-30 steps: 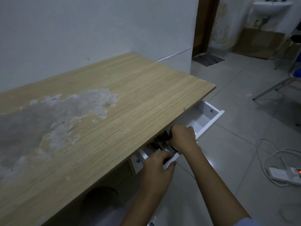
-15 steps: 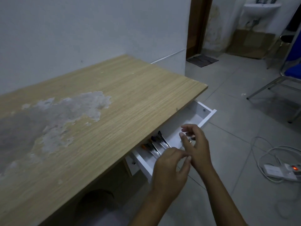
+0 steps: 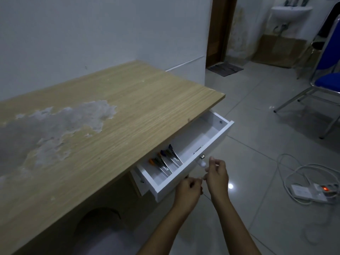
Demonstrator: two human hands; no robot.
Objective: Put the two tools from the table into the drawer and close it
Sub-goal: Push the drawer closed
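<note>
we see a dim room with a pale plaster wall [image 3: 92, 34] behind the wooden table [image 3: 128, 111], whose top bears a worn grey patch [image 3: 55, 126]. the floor [image 3: 266, 144] is glossy grey tile. farther off stand a brown door frame [image 3: 219, 30], a dark mat [image 3: 225, 69], a wall sink [image 3: 290, 11] and a blue chair [image 3: 329, 80]. a white power strip [image 3: 311, 193] glows red.

Two tools [image 3: 165, 160], one drawer [image 3: 211, 144]
</note>
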